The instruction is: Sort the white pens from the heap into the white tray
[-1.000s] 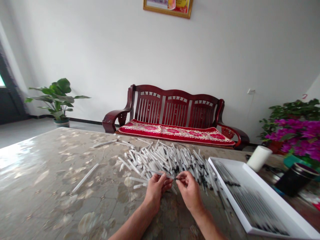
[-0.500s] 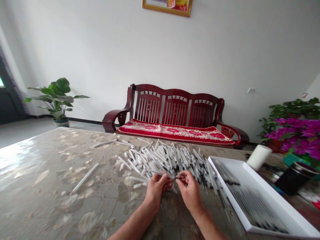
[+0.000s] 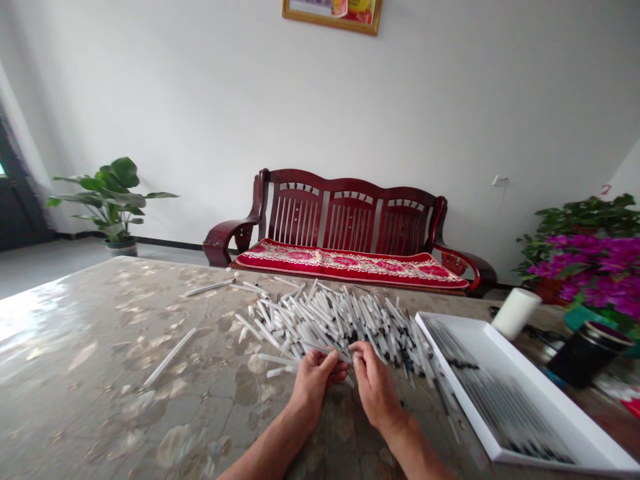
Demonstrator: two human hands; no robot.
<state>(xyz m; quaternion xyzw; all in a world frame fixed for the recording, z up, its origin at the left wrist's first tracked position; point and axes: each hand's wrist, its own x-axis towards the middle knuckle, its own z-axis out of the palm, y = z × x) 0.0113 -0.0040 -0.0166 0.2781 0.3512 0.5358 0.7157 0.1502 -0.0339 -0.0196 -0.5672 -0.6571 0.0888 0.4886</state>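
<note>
A slim translucent pen tube (image 3: 320, 347) lies across the fingers of my left hand (image 3: 316, 373), pinched between thumb and forefinger. At the tube's right end is my right hand (image 3: 373, 380), its fingers drawn together; what sits between them is too small and hidden to tell. Just beyond both hands spreads a heap of white translucent tubes (image 3: 320, 310), many with black ends. Right of my right hand stands a shallow white box (image 3: 493, 443). Thin tubes with black tips (image 3: 510, 407) lie inside it in rows.
One loose white tube (image 3: 170, 357) lies on the patterned table (image 3: 100, 400) at left. Behind the box are a white roll (image 3: 517, 313), a black cup (image 3: 589, 353) and purple flowers (image 3: 595, 267). A dark red wooden bench (image 3: 350, 213) stands past the table.
My right fingers have shifted slightly at the tube's end, and the hand has turned so its back shows more. My left hand holds the tube in nearly the same place.
</note>
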